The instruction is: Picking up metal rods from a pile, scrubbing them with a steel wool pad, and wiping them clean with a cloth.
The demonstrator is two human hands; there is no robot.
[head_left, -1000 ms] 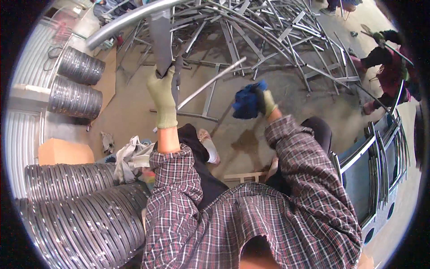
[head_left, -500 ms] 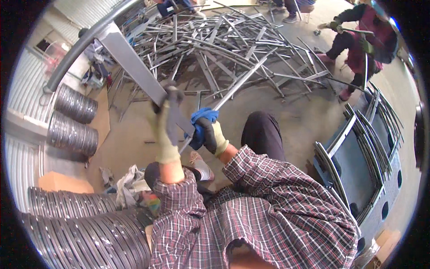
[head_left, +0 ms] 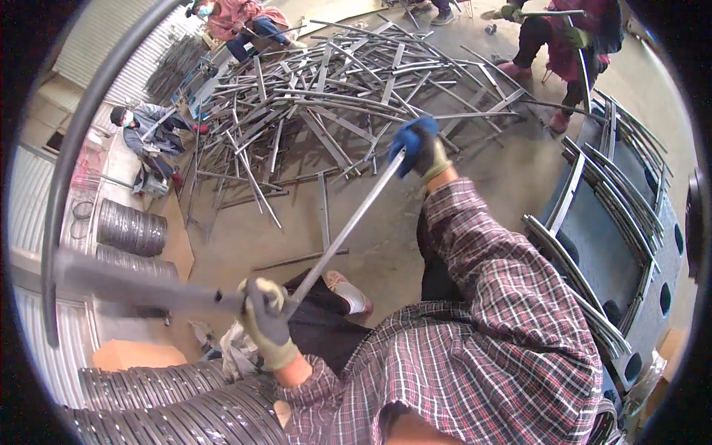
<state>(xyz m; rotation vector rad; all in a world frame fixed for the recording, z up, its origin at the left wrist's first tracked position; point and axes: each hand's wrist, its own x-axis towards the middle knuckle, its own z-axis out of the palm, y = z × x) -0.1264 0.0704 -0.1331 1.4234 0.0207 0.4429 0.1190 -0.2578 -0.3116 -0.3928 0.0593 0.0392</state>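
My left hand (head_left: pixel 268 326), in a grey-and-cream work glove, is closed round a metal frame near where its flat crosspiece (head_left: pixel 170 291) meets a slim straight bar (head_left: pixel 345 231). Leftward, the crosspiece runs blurred to a long, dark curved bar (head_left: pixel 74 152). My right hand (head_left: pixel 432 157), gloved alike, is closed on a bunched blue cloth (head_left: pixel 408 141) at the far end of the slim bar. Cloth and fingers hide that bar end.
A big tangled pile of metal bars (head_left: pixel 326 96) lies ahead. Bundled dark rings (head_left: pixel 133 227) stand left, with more bundles (head_left: pixel 170 415) near lower left. A blue rack (head_left: pixel 593 245) carries curved bars on the right. People (head_left: pixel 152 133) work around the pile.
My right hand and the cloth have moved forward and right, away from my left hand. My left hand has come nearer, and the crosspiece has swung down to the left.
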